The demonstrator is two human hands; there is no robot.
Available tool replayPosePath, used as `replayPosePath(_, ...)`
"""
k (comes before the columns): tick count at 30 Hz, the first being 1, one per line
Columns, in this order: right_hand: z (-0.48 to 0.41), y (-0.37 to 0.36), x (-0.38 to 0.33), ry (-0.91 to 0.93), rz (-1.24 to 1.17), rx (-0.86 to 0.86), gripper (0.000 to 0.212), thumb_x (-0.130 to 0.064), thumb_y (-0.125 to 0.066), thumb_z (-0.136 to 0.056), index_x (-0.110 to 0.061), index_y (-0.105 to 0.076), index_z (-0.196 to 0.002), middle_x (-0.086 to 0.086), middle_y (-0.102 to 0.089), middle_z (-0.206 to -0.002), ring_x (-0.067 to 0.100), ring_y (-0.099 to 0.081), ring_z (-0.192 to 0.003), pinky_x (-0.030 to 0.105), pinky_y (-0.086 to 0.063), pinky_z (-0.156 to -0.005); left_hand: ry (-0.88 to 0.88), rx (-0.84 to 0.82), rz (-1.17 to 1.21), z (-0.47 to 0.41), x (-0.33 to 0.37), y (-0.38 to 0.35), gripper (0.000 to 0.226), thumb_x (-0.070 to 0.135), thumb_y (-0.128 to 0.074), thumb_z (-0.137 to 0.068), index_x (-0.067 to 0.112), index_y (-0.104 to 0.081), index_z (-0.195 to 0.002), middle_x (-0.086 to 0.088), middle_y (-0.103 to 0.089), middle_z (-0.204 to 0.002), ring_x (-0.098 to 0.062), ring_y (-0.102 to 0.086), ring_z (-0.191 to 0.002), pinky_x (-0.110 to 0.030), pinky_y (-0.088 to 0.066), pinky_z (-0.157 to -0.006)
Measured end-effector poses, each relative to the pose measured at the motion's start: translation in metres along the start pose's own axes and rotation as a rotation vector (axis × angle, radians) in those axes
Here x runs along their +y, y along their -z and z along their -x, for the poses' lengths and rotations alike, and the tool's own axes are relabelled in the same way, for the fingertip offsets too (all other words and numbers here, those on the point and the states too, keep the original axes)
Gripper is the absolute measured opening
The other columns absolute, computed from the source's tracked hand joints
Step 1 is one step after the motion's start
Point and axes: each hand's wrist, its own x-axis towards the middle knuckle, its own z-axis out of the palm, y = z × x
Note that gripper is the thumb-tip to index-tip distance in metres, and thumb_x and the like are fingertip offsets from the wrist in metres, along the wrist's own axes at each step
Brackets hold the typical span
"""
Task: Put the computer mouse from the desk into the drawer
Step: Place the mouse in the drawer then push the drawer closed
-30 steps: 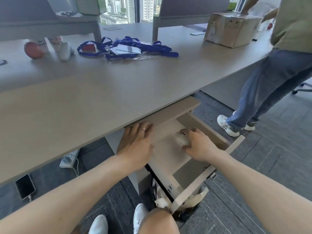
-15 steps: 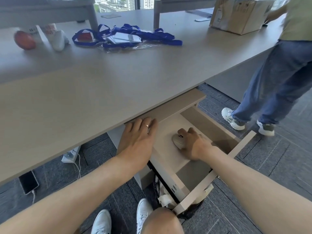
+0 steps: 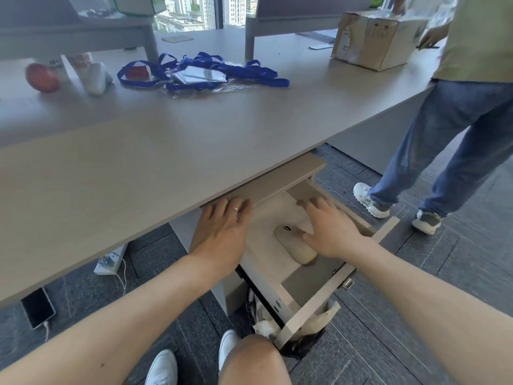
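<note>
Open drawer (image 3: 280, 279), beige mouse (image 3: 294, 245) flat inside, right hand's (image 3: 331, 232) splayed grip beside it, thumb touching.

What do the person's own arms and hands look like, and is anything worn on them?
Both forearms are bare, with no sleeves, watch or gloves in view. The left hand wears a thin, plain ring on one finger. The right hand shows no ring or other jewellery.

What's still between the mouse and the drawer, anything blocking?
Nothing visible. The mouse already lies on the floor of the open drawer, with the right hand open beside it, thumb touching. The left hand rests at the drawer's left edge.
</note>
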Motion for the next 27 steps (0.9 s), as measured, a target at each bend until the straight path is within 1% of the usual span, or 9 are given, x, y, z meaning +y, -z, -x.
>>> replayPosePath(4,0.040,0.024,0.028,-0.174,-0.106,0.260,0.072,-0.056,-0.052,-0.091,-0.024,-0.030,-0.151,0.007,-0.028,-0.157,0.030,-0.024,-0.146,0.052,-0.031,-0.113,0.030,-0.028,0.027,0.001,0.004,0.001,0.068,0.027,-0.049,-0.096,0.016,-0.017,-0.156,-0.006,-0.029,-0.158,-0.029,-0.030,-0.134,-0.042,-0.028,-0.105)
replayPosePath(8,0.078,0.008,0.033,-0.604,-0.679,0.324,0.087,-0.047,-0.058,-0.093,-0.013,-0.012,-0.158,0.015,-0.013,-0.163,0.037,-0.013,-0.150,0.051,-0.019,-0.118,0.063,-0.062,0.060,0.001,0.006,0.008,0.069,0.019,-0.052,-0.092,0.014,-0.021,-0.154,-0.007,-0.029,-0.158,-0.029,-0.030,-0.136,-0.041,-0.028,-0.110)
replayPosePath(11,0.091,-0.011,0.019,-0.802,-1.033,0.300,0.085,-0.038,-0.055,-0.097,-0.009,-0.005,-0.159,0.015,-0.009,-0.164,0.035,-0.023,-0.148,0.046,-0.024,-0.117,0.077,-0.068,0.073,0.005,0.010,0.011,0.070,0.015,-0.056,-0.088,0.012,-0.026,-0.151,-0.008,-0.032,-0.155,-0.030,-0.031,-0.136,-0.040,-0.030,-0.110)
replayPosePath(13,0.095,-0.021,0.007,-0.840,-1.155,0.290,0.078,-0.035,-0.054,-0.096,-0.011,-0.013,-0.158,0.016,-0.018,-0.161,0.036,-0.035,-0.142,0.045,-0.032,-0.114,0.085,-0.049,0.079,0.008,0.013,0.012,0.064,0.016,-0.055,-0.090,0.012,-0.030,-0.149,-0.008,-0.036,-0.152,-0.029,-0.033,-0.135,-0.038,-0.031,-0.107)
replayPosePath(14,0.094,-0.026,0.003,-0.840,-1.201,0.274,0.078,-0.038,-0.053,-0.092,-0.015,-0.016,-0.157,0.016,-0.024,-0.159,0.038,-0.040,-0.137,0.051,-0.038,-0.111,0.090,-0.036,0.086,0.008,0.012,0.012,0.060,0.016,-0.055,-0.091,0.012,-0.034,-0.147,-0.008,-0.039,-0.150,-0.028,-0.035,-0.133,-0.036,-0.033,-0.104)
replayPosePath(16,0.094,-0.030,0.001,-0.871,-1.333,0.238,0.073,-0.042,-0.047,-0.089,-0.030,-0.018,-0.154,0.008,-0.034,-0.154,0.039,-0.051,-0.123,0.061,-0.052,-0.093,0.083,-0.022,0.111,0.008,0.011,0.013,0.054,0.013,-0.056,-0.090,0.011,-0.041,-0.141,-0.009,-0.044,-0.145,-0.028,-0.040,-0.129,-0.035,-0.037,-0.101)
replayPosePath(19,0.095,-0.023,-0.004,-0.898,-1.479,0.216,0.056,-0.040,-0.038,-0.096,-0.047,-0.021,-0.149,-0.002,-0.043,-0.145,0.029,-0.057,-0.098,0.059,-0.059,-0.069,0.078,-0.023,0.167,0.008,0.008,0.015,0.048,0.016,-0.054,-0.093,0.010,-0.045,-0.139,-0.010,-0.045,-0.144,-0.028,-0.040,-0.129,-0.037,-0.038,-0.101)
replayPosePath(22,0.087,-0.018,-0.009,-0.881,-1.528,0.199,0.052,-0.041,-0.037,-0.098,-0.051,-0.023,-0.147,-0.003,-0.044,-0.144,0.025,-0.055,-0.092,0.062,-0.058,-0.069,0.084,-0.012,0.214,0.009,0.007,0.018,0.044,0.019,-0.050,-0.095,0.010,-0.047,-0.138,-0.010,-0.045,-0.145,-0.028,-0.039,-0.130,-0.037,-0.038,-0.101)
replayPosePath(27,0.064,-0.018,-0.020,-0.880,-1.567,0.196,0.050,-0.038,-0.041,-0.101,-0.047,-0.028,-0.149,-0.001,-0.040,-0.146,0.023,-0.054,-0.086,0.064,-0.058,-0.072,0.046,-0.015,0.215,0.011,0.005,0.019,0.066,0.001,-0.060,-0.080,0.009,-0.041,-0.143,-0.010,-0.041,-0.147,-0.029,-0.037,-0.130,-0.035,-0.034,-0.104)
